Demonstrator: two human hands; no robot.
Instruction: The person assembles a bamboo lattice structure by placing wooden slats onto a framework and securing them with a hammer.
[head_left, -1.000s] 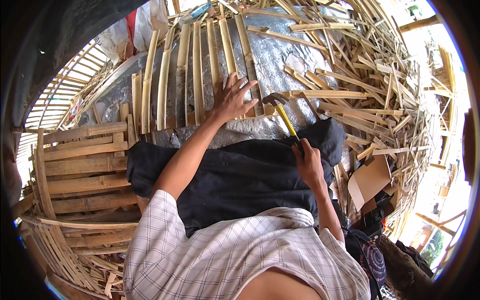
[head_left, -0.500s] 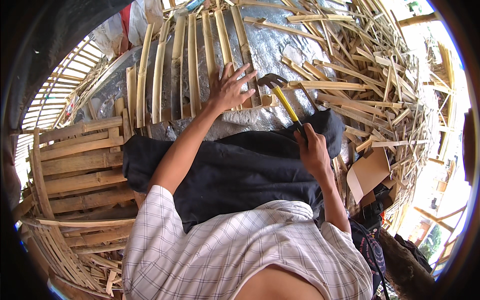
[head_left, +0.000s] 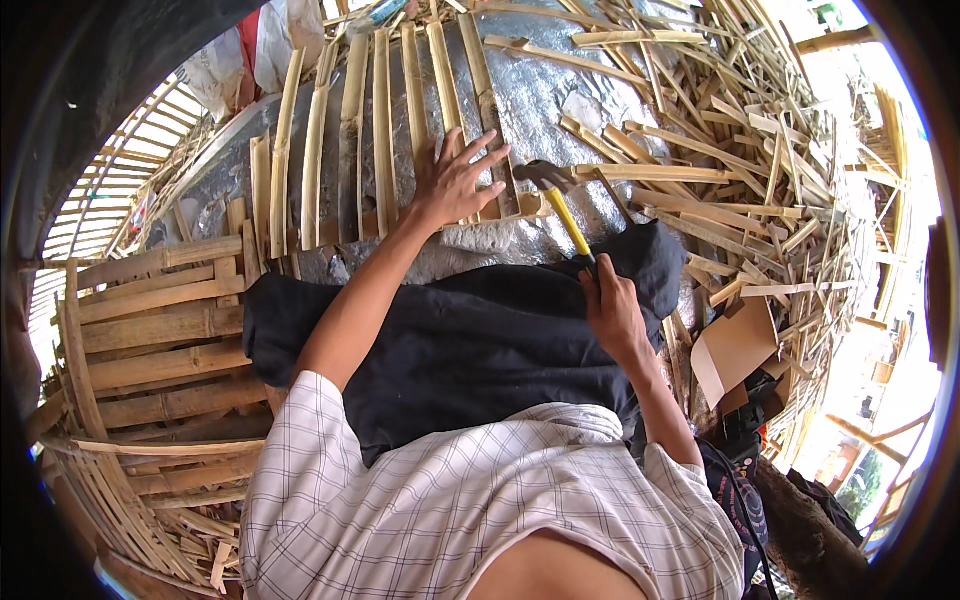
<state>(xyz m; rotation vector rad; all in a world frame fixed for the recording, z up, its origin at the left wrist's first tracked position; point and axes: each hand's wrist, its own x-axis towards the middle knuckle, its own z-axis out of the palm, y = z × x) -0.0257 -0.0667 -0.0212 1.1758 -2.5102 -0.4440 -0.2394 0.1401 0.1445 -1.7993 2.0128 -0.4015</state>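
Note:
My left hand lies with fingers spread over the near ends of the rightmost bamboo slats. Several such slats stand side by side, pointing away from me, across a bamboo crosspiece at their near ends. In my right hand is a claw hammer with a yellow and black handle, gripped by its dark end. The hammer's head is just right of the rightmost slat, slightly blurred. A pale stone-like block shows below the crosspiece, near my covered legs.
Loose split bamboo is heaped along the right. At the left lies a finished-looking bamboo slat panel. A piece of brown cardboard rests right of my right forearm. Pale sacks stand at the far left. Black cloth covers my lap.
My right hand and the hammer have shifted slightly left, with the hammer's head a little lower and turned. My left hand stays spread on the slats.

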